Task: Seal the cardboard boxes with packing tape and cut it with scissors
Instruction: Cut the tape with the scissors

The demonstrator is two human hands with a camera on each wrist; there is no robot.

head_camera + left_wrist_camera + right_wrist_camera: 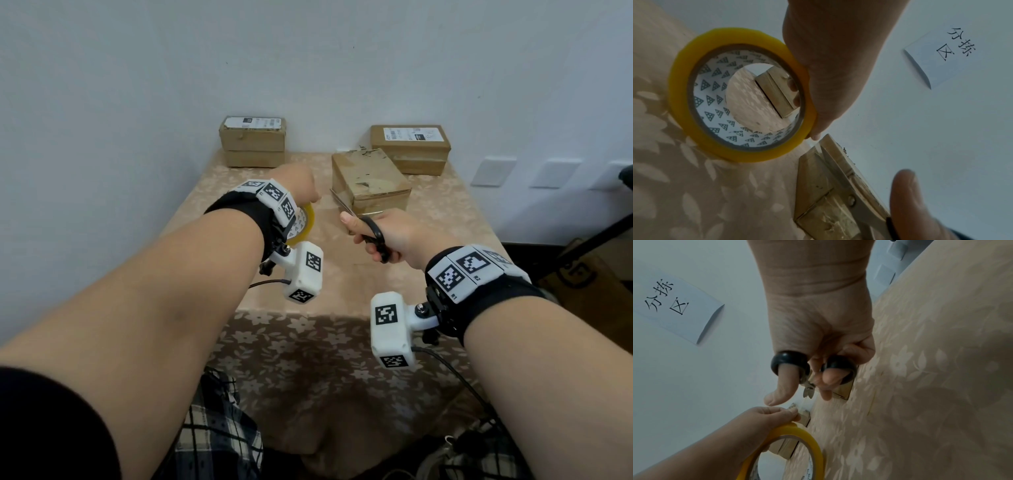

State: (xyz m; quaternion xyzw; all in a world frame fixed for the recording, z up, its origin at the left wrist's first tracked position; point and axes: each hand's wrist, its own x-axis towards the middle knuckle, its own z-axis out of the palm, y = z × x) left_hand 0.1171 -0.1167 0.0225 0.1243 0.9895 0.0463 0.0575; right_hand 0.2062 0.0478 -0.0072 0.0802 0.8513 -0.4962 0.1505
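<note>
Head view, going left to right: my left hand (297, 185) grips the tape roll (301, 222), my right hand (394, 236) has fingers through the scissors (363, 222), blades pointing at 11 o'clock, box (371, 181) just past at 12.

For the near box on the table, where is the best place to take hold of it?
Grip the near box across its two long side faces, coming from above with one hand. It lies flat and its sides stand free of the stacked boxes behind.
</note>
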